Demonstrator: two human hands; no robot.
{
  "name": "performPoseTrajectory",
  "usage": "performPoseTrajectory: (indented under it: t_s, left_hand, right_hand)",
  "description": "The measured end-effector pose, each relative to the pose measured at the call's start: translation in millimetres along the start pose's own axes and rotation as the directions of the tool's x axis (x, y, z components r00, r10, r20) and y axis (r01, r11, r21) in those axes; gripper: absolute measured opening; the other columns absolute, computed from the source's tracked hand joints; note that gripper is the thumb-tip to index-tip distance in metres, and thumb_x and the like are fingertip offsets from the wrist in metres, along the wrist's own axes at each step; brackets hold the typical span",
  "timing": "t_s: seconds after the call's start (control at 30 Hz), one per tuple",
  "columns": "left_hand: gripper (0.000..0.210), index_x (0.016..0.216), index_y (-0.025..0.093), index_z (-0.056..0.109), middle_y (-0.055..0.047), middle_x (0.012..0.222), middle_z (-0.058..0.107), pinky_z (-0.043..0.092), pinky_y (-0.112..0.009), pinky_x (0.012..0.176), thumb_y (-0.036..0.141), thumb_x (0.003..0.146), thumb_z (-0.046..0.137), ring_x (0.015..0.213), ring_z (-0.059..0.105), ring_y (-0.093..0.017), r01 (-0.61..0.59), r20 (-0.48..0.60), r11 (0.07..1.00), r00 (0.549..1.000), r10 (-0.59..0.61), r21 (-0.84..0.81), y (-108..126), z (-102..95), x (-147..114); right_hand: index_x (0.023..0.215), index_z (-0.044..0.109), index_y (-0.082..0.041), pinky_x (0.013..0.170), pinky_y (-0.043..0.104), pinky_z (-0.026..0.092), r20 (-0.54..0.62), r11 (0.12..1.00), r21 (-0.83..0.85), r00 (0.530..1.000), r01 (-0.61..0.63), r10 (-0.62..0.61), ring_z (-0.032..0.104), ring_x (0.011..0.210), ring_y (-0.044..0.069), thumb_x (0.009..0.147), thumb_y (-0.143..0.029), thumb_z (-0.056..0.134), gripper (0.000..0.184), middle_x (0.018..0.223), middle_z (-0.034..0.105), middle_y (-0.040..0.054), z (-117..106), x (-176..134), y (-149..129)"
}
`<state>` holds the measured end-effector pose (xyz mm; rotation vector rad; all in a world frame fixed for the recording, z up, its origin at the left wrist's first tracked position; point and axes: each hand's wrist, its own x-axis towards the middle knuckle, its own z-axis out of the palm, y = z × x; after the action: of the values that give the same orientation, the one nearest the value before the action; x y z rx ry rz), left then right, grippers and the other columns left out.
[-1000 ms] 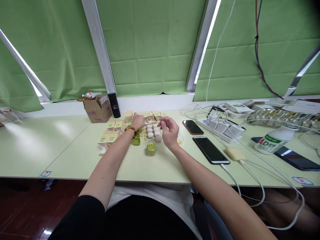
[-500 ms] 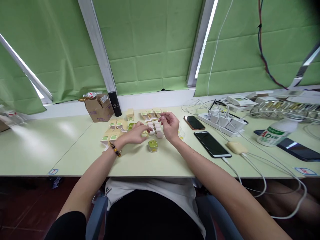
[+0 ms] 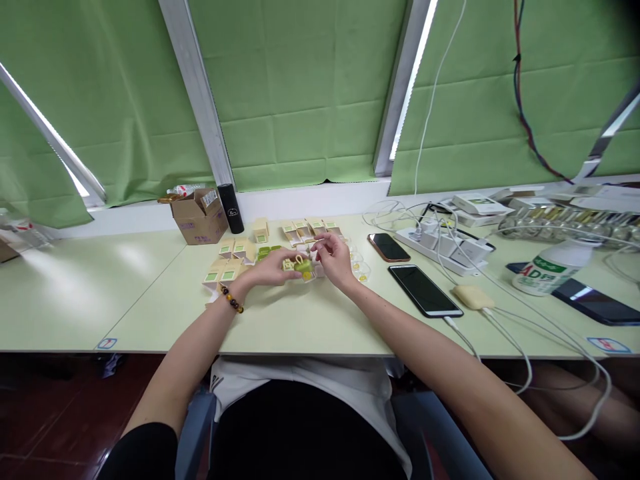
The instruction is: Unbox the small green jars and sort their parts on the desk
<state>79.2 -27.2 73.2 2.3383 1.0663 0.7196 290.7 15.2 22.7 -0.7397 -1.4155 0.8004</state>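
Observation:
My left hand (image 3: 273, 268) is closed on a small jar with a green lid (image 3: 303, 265), tilted and raised a little off the table. A pale loop stands up from the lid. My right hand (image 3: 336, 260) is just right of the jar, fingers bent in a pinch near the loop; what they hold, if anything, is too small to tell. White blocks (image 3: 319, 271) lie partly hidden between my hands. Behind my left hand are several green lids (image 3: 267, 251), and small cream cartons (image 3: 231, 268) stand to its left.
More cream cartons (image 3: 303, 231) form a row behind my hands. Clear pieces (image 3: 361, 269) lie right of my right hand. Phones (image 3: 425, 289), a power strip (image 3: 440, 250) with cables and a white bottle (image 3: 553, 268) occupy the right side. A cardboard box (image 3: 200, 217) and black cylinder (image 3: 231, 209) stand back left.
My left hand has taken hold of the green-lidded jar, which stood on the table, and lifted it towards the white blocks. My right hand has come slightly lower, beside it.

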Motion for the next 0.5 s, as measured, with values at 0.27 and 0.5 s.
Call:
performPoseTrajectory:
  t_s: [0.27, 0.5]
  left_hand:
    - [0.066, 0.123, 0.016, 0.077, -0.014, 0.117, 0.076, 0.054, -0.04, 0.099, 0.063, 0.077, 0.086, 0.109, 0.069, -0.028, -0.117, -0.324, 0.878, 0.945, -0.045, -0.464, -31, 10.6, 4]
    - [0.068, 0.132, 0.017, 0.073, -0.015, 0.123, 0.074, 0.051, -0.041, 0.103, 0.059, 0.081, 0.085, 0.117, 0.068, -0.029, -0.141, -0.354, 0.854, 0.934, -0.054, -0.501, -33, 22.9, -6]
  right_hand:
    - [0.111, 0.065, -0.025, 0.05, 0.025, 0.047, 0.174, 0.967, 0.235, 0.983, -0.103, 0.062, 0.064, 0.067, 0.015, 0.089, -0.05, 0.072, 0.034, 0.09, 0.07, 0.0018, 11, -20, 1]
    - [0.104, 0.061, -0.024, 0.051, 0.03, 0.057, 0.466, 0.769, 0.424, 0.843, -0.479, 0.268, 0.075, 0.072, 0.023, 0.083, -0.063, 0.08, 0.049, 0.086, 0.075, 0.0034, 12, -20, -2]
